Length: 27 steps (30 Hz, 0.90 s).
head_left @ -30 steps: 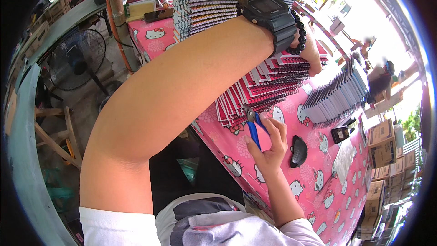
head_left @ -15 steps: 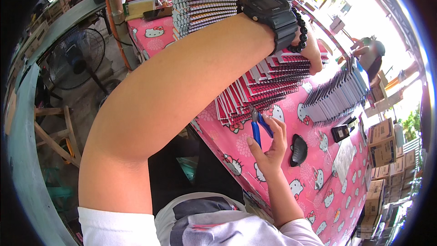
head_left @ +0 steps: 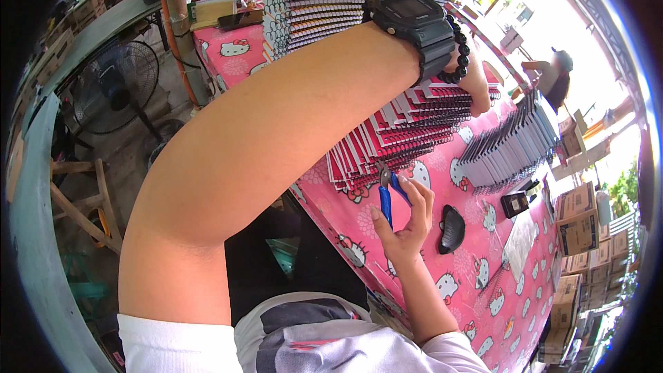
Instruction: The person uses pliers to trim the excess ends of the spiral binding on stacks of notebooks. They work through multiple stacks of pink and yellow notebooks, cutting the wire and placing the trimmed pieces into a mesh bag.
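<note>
A right hand (head_left: 412, 217) is grasping blue-handled pliers (head_left: 385, 204), thumb and fingers bearing on the handles, which are standing apart. The metal tips are pointing away from the body, toward the black coils of red spiral notebooks (head_left: 387, 139) that are lying fanned in a slanting pile on a pink, cartoon-printed surface (head_left: 483, 249). At the pile's far end, a left hand (head_left: 476, 93) is reaching across; with the wrist covering most of it, whether its fingers are clenching anything cannot be told. A black wristwatch (head_left: 414, 27) and a black beaded bracelet (head_left: 459, 62) are circling that wrist. To the right of the red pile, pale-edged notebooks (head_left: 510, 148) are standing in a leaning row, and a dark, shell-shaped object (head_left: 452, 230) is lying near the right hand. Beyond the left forearm (head_left: 311, 90), a tall, yellow-topped stack (head_left: 318, 7) of spiral notebooks is rising beside a dark phone (head_left: 240, 21). Farther out, a black fan (head_left: 116, 86) is standing at left, cardboard boxes (head_left: 579, 217) are sitting piled at right, and a capped person (head_left: 552, 74) is showing against bright daylight.
</note>
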### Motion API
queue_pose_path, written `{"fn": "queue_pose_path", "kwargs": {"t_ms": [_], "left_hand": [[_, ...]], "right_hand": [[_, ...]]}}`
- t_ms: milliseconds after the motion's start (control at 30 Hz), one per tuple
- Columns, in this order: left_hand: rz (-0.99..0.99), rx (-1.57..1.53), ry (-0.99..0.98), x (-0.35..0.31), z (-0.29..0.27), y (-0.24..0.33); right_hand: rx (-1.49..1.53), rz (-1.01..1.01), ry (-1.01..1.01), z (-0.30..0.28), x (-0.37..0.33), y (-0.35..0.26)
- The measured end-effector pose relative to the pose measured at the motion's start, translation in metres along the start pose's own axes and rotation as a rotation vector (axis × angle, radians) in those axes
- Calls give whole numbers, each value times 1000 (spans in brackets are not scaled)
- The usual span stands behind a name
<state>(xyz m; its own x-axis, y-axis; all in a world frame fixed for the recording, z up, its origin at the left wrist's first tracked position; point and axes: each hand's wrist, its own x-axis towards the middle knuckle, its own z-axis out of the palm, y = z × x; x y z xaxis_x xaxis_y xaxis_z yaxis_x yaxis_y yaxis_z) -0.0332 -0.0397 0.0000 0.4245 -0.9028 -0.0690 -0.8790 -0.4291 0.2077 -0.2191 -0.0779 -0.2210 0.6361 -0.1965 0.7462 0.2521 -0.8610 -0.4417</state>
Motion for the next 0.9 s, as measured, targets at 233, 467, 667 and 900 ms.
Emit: {"fn": "queue_pose_path", "kwargs": {"t_ms": [233,467,667,900], "left_hand": [[15,24,-38,-4,-3,2],[18,23,-22,-7,-4,4],[16,14,-16,-6,-2,3],[-3,10,-14,-8,-4,-1]], "right_hand": [[2,29,-34,-1,-7,0],[-37,-43,40,10,1,1],[-60,-52,47,14,-3,7],[1423,890,-449,-17,7,7]]}}
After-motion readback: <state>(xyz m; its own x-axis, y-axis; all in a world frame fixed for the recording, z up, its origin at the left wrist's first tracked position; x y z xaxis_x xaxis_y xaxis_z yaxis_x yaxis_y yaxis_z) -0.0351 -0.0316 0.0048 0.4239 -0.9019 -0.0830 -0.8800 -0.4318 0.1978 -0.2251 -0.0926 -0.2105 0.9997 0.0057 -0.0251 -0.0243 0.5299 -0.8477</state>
